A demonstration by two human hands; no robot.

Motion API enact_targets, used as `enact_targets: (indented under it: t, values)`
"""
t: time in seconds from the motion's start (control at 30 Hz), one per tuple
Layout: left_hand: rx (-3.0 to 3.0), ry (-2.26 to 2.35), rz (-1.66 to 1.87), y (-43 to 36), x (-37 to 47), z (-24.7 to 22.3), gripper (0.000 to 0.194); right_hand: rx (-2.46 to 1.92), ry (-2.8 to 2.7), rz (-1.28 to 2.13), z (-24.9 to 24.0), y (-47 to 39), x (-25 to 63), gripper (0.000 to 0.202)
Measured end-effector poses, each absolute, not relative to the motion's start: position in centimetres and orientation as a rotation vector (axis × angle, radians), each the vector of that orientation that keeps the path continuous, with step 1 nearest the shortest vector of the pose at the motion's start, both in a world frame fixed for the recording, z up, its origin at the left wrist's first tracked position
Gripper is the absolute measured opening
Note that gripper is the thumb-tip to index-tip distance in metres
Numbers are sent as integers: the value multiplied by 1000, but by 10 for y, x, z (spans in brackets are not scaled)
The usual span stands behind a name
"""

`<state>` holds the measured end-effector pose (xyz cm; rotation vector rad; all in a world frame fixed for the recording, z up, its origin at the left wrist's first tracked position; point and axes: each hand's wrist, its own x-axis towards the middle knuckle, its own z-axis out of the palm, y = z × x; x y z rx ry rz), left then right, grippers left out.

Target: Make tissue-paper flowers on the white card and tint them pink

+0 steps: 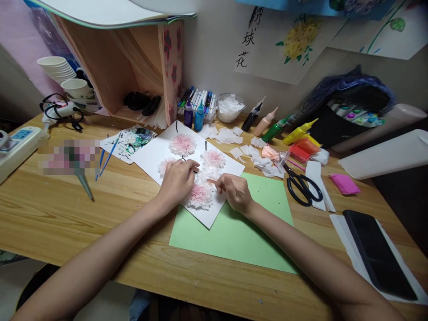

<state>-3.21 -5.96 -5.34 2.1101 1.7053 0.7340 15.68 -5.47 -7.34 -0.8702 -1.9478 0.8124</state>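
My left hand [178,178] lies on a white sheet of paper [209,217], its fingers stretched over the middle of the sheet. Around it are pink-and-white fringed paper flowers [182,145], several in all, with short dark stems painted at some of them. My right hand [234,191] is closed in a pinch beside a whiter paper flower [206,174] near the sheet's centre. What its fingertips hold, if anything, is too small to make out. The white sheet lies askew, partly over a green sheet [264,232].
Paint bottles [271,129] and torn white paper scraps [230,135] lie behind the sheets. Black-handled scissors [302,185] and a black phone [379,254] are on the right. A paint-smeared paper [129,142], brushes [109,158] and a power strip [23,145] are on the left.
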Motion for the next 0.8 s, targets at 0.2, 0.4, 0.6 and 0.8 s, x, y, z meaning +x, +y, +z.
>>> enact_targets:
  t: [0.2,0.4,0.6,0.8]
  values:
    - [2113,1702,727,-59,-33,-53,26,-1199,-1459,1202,-56,-29,137,63]
    - [2110,1705,719,-58,-33,-53,26,-1043,-1599,1184,-60,-37,152,62]
    - [2103,1706,731,-58,-33,-53,26,-851,-1943,841,-65,-54,166,59]
    - [2103,1698,726,-59,-34,-53,25,-799,-1977,819,-67,-53,166,56]
